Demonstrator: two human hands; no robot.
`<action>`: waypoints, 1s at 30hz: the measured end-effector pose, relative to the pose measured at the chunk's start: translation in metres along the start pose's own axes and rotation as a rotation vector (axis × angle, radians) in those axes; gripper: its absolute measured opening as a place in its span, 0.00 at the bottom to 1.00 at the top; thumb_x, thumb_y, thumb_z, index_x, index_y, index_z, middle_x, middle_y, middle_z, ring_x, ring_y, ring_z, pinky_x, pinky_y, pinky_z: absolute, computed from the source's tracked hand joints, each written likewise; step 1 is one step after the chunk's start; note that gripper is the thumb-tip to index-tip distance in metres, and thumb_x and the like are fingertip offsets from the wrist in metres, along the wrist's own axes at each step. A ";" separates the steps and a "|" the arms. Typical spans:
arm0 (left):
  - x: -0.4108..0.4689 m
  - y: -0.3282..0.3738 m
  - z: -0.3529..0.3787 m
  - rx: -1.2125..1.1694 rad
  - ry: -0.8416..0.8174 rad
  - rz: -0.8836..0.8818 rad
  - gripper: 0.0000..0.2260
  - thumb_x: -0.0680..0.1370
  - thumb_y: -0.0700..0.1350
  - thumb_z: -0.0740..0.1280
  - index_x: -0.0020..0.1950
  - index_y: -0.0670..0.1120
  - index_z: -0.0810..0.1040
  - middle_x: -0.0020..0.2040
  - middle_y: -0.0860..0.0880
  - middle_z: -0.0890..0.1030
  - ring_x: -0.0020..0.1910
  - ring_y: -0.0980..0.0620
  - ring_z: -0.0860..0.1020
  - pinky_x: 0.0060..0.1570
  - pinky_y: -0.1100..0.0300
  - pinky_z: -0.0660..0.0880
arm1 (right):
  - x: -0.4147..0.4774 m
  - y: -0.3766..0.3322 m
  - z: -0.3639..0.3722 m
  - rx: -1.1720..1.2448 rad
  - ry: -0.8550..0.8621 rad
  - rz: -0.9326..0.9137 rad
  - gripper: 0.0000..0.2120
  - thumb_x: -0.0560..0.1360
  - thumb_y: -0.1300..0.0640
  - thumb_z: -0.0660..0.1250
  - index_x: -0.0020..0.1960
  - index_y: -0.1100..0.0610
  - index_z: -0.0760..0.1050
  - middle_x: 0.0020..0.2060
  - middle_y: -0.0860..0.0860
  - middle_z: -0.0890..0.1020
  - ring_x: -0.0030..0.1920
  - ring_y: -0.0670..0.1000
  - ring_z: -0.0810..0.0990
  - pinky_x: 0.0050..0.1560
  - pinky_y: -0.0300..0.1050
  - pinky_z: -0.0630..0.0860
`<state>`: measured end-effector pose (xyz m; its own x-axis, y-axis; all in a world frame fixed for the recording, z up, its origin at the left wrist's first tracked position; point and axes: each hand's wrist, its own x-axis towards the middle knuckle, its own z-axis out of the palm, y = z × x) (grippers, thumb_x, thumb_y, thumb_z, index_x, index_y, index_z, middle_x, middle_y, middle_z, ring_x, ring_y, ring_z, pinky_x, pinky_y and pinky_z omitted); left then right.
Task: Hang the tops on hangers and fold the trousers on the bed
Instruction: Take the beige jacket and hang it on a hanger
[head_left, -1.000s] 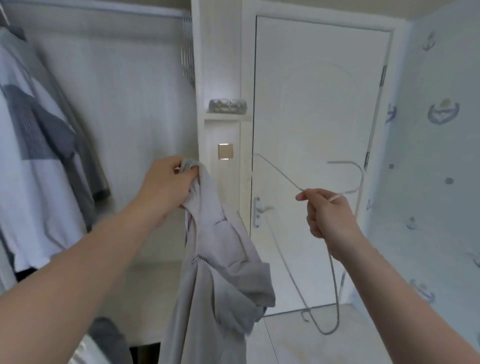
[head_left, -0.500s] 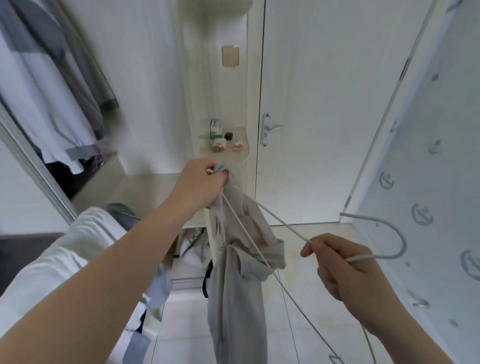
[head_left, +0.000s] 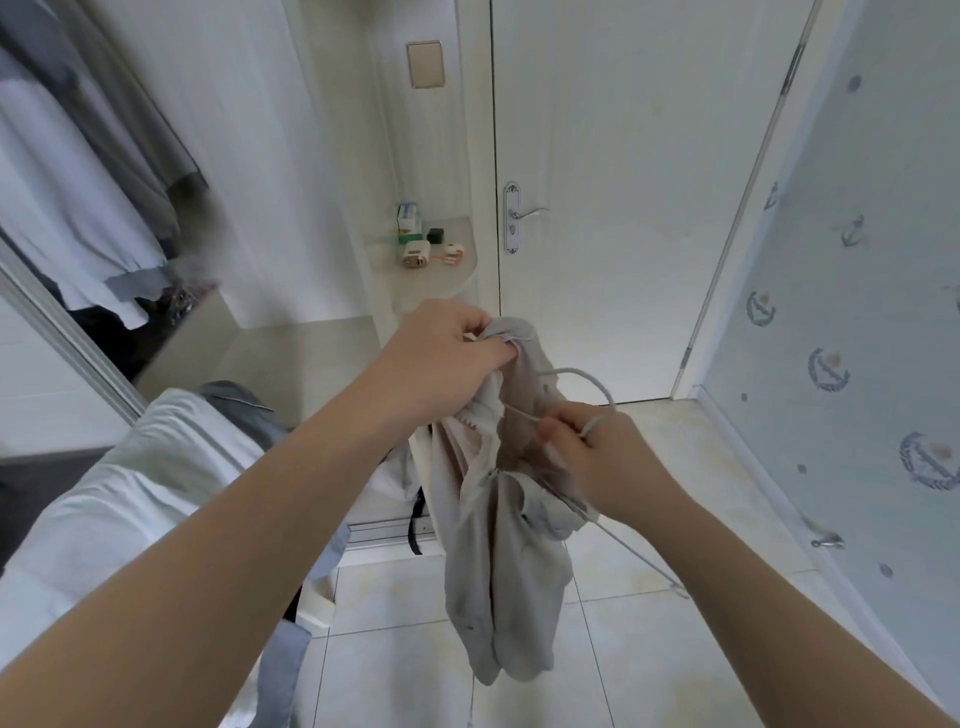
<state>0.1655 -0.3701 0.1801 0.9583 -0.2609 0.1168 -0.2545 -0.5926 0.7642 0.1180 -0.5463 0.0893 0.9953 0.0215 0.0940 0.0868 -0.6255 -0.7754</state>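
Two grips: left fingers (head_left: 488, 354) clutch grey top (head_left: 498, 561); right fingers (head_left: 560, 432) pinch hanger (head_left: 587, 375).

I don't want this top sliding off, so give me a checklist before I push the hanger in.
1. Left hand grips top at its upper edge: ok.
2. Right hand pinches hanger below the hook: ok.
3. One hanger arm inside the top: ok, it looks so.
4. Top seated on both hanger arms: not ok; the other arm sticks out at lower right.
5. Which shoulder the arm is entering: cannot tell, the cloth is bunched.
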 end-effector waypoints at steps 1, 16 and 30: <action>-0.002 0.002 0.001 -0.007 -0.011 -0.009 0.10 0.79 0.48 0.70 0.46 0.42 0.84 0.41 0.42 0.85 0.39 0.45 0.82 0.40 0.54 0.77 | 0.002 0.001 0.002 0.013 0.023 -0.010 0.12 0.82 0.57 0.62 0.40 0.58 0.76 0.31 0.54 0.77 0.33 0.53 0.74 0.35 0.48 0.70; -0.010 -0.013 0.016 -0.340 -0.273 -0.254 0.07 0.80 0.41 0.69 0.51 0.37 0.84 0.42 0.41 0.86 0.38 0.47 0.86 0.35 0.58 0.82 | 0.002 0.016 0.022 0.581 -0.022 -0.078 0.13 0.79 0.54 0.65 0.39 0.47 0.83 0.26 0.40 0.75 0.26 0.40 0.70 0.29 0.29 0.65; -0.024 -0.048 -0.005 0.796 -0.261 0.382 0.14 0.83 0.58 0.52 0.47 0.53 0.70 0.35 0.55 0.73 0.41 0.46 0.78 0.42 0.51 0.71 | 0.013 0.001 -0.021 0.542 -0.032 -0.195 0.17 0.77 0.54 0.59 0.38 0.64 0.78 0.23 0.53 0.65 0.24 0.48 0.61 0.26 0.38 0.59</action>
<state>0.1551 -0.3315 0.1441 0.7557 -0.6529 0.0507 -0.6546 -0.7554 0.0298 0.1304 -0.5633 0.1028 0.9588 0.1255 0.2549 0.2697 -0.1191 -0.9556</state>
